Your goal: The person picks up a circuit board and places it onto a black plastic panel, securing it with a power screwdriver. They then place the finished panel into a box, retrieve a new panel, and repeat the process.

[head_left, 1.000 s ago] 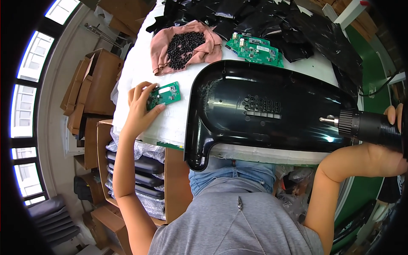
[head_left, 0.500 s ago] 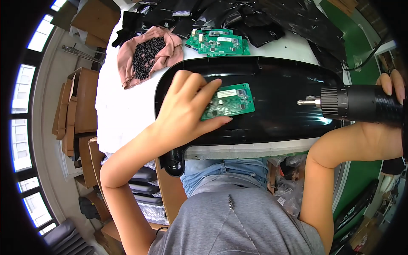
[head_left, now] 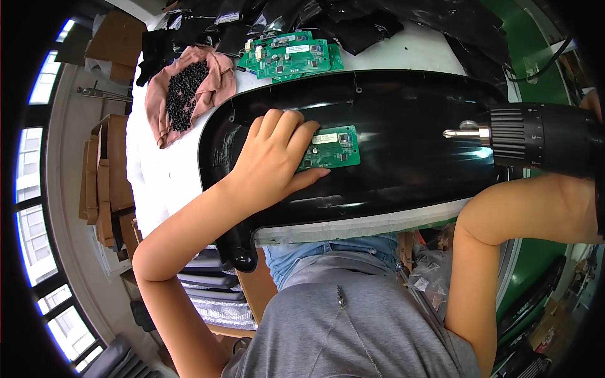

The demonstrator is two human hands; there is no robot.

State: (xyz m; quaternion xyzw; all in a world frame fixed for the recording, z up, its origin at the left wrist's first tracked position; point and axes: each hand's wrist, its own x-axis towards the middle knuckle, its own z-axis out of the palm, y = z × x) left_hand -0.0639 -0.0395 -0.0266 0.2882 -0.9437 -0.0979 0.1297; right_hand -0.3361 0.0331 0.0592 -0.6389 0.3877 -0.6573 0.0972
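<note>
A person's left hand (head_left: 268, 154) holds 1 green circuit board (head_left: 339, 146) over the hollow inside of a curved black plastic shell (head_left: 409, 138).
The left grip is closed on the board's left end, left of the shell's middle; whether board and shell touch cannot be told. The right hand (head_left: 591, 106), partly out of view, is wrapped around a black power screwdriver (head_left: 542, 135), its bit (head_left: 465, 133) pointing left above the shell. Beyond, on the white tabletop (head_left: 154, 183), a pile of green boards (head_left: 293, 58) sits near a pink cloth (head_left: 220, 74) bearing small black pieces (head_left: 184, 97).
</note>
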